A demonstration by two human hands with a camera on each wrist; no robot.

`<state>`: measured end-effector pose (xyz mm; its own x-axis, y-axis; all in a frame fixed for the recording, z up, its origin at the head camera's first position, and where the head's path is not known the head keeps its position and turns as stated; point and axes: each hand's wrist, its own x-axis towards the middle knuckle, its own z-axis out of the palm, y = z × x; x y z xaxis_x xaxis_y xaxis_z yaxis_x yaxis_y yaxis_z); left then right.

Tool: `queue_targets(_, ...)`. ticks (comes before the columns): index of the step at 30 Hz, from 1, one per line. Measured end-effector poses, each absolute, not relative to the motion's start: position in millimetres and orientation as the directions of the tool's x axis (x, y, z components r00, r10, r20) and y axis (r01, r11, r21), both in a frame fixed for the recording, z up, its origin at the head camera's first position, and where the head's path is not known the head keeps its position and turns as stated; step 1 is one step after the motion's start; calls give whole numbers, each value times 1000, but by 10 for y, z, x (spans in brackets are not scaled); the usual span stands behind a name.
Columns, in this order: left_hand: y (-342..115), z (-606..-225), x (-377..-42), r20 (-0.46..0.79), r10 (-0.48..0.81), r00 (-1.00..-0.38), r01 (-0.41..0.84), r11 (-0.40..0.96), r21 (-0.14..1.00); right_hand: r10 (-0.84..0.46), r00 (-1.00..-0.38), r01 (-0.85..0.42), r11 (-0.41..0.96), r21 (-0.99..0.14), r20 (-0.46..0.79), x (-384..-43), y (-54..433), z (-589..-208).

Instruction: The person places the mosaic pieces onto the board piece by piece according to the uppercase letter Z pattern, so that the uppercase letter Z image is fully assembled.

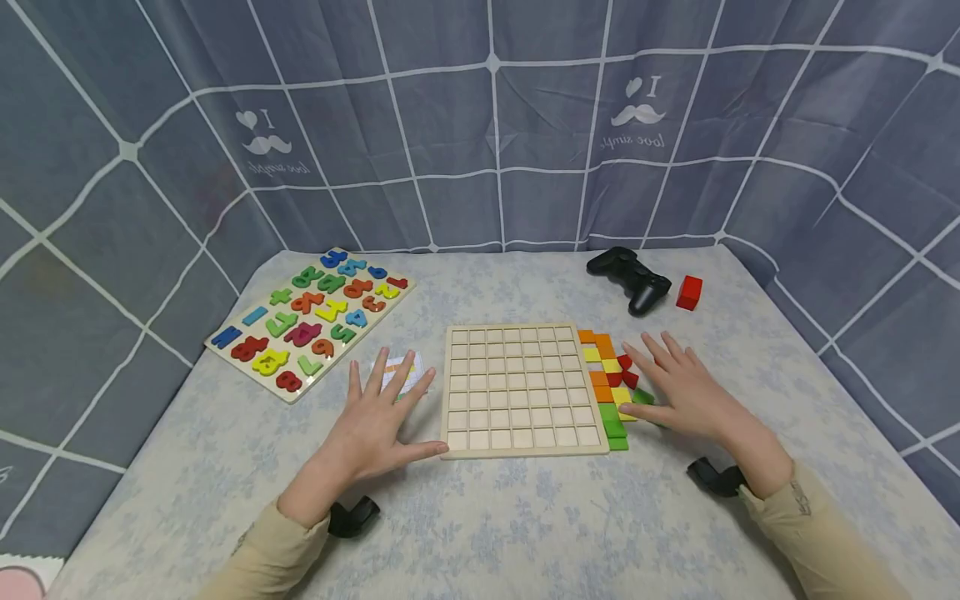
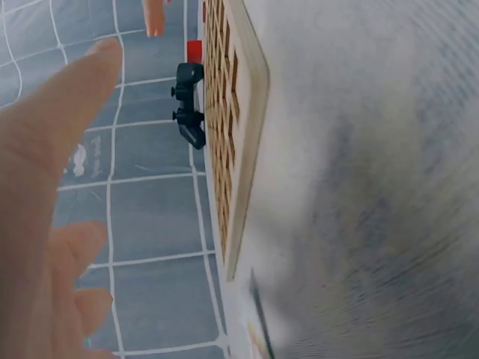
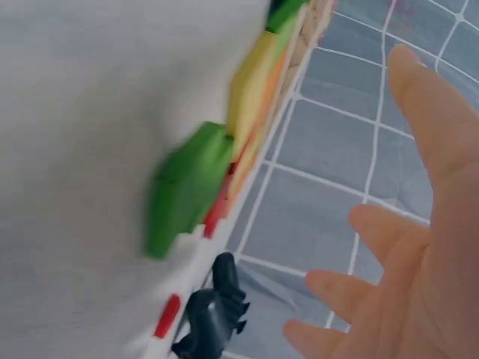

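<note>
A square wooden grid board [image 1: 517, 454] with bare square cells lies in the middle of the table. My left hand [image 1: 378, 429], fingers spread, is over the table at its left side, the thumb tip right by the board's edge. Beneath those fingers is a small printed card [image 1: 408, 372], partly hidden. My right hand [image 1: 686, 387] spreads beside the coloured tiles [image 1: 603, 392] at the board's right edge, partly covering a green tile [image 1: 642, 398]. The right wrist view shows the green tiles [image 3: 187, 191] close by, with no tile in the fingers.
A number puzzle board [image 1: 300, 325] with colourful digits lies at the back left. A black game controller [image 1: 630, 279] and a red block [image 1: 689, 292] sit at the back right. Behind the table hangs a grey-blue checked curtain [image 1: 450, 125].
</note>
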<state>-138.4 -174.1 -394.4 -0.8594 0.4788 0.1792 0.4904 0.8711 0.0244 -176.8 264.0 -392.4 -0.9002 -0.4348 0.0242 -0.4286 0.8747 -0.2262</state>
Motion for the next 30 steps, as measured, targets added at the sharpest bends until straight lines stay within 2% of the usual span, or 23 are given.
queue_targets(7, -1710, -3866, -1372, 228, 542, -809, 571, 816, 86, -421, -906, -382, 857, -346, -43, -1942, 2548, -3728)
queue_targets(16, -1611, -3961, -1269, 262, 592, -762, 647, 685, 334, -388, -920, -312, 811, -494, -57, -2191, 2443, -3508)
queue_targets(25, -1583, -4190, -1207, 295, 528, -796, 597, 607, 524, -337, -941, -225, 700, -678, -36, -2433, 2372, -3558)
queue_targets(30, -1593, -4257, -1236, 276, 491, -826, 551, 603, 577, -288, -956, -165, 673, -720, -50, -2528, 2341, -3701)
